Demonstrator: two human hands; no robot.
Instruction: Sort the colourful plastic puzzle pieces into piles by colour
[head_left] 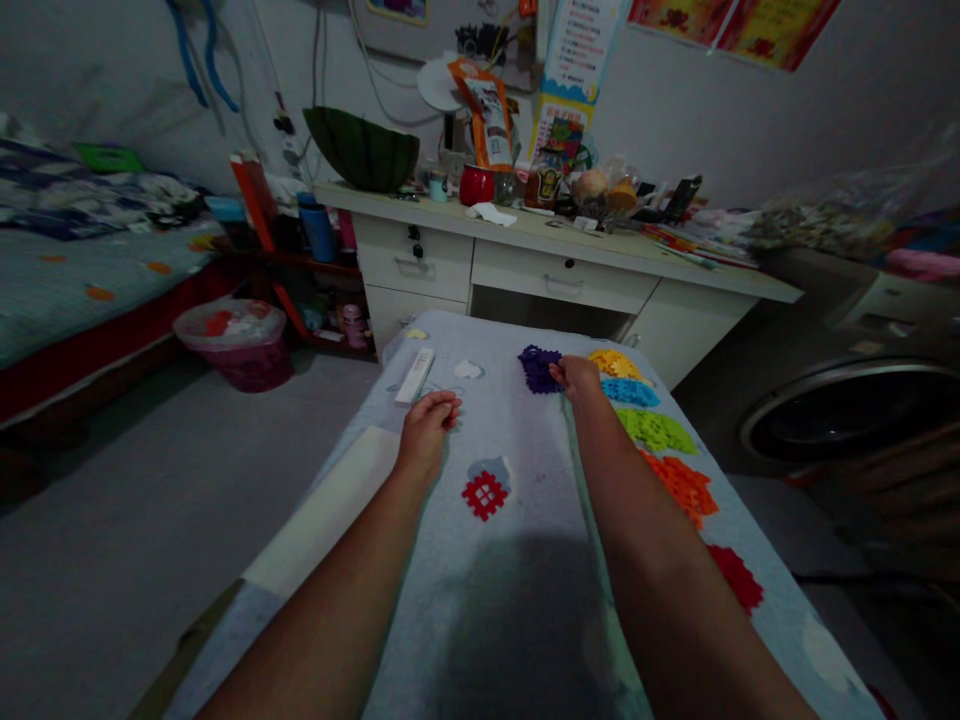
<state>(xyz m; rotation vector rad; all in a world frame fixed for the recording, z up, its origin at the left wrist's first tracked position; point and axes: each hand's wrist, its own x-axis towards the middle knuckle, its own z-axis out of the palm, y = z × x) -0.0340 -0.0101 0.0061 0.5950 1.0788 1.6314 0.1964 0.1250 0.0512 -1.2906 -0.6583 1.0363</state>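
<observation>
My right hand (576, 378) reaches to the far end of the cloth-covered table (525, 590), its fingers closed on the edge of a pile of purple plastic pieces (537, 368). My left hand (427, 428) rests on the cloth with fingers curled, nothing visible in them, next to a white flat stick (415, 376). A red grid-shaped piece (484, 494) lies between my forearms. Along the right edge sit piles of yellow (616, 363), blue (630, 392), green (655, 431), orange (684, 487) and red (736, 577) pieces.
A white desk (555, 262) crowded with a dark bowl, red mug, snack bag and bottles stands beyond the table. A bed (67, 280) and a pink bin (234, 342) are at left. A washing machine (855, 400) stands at right. Grey floor lies left of the table.
</observation>
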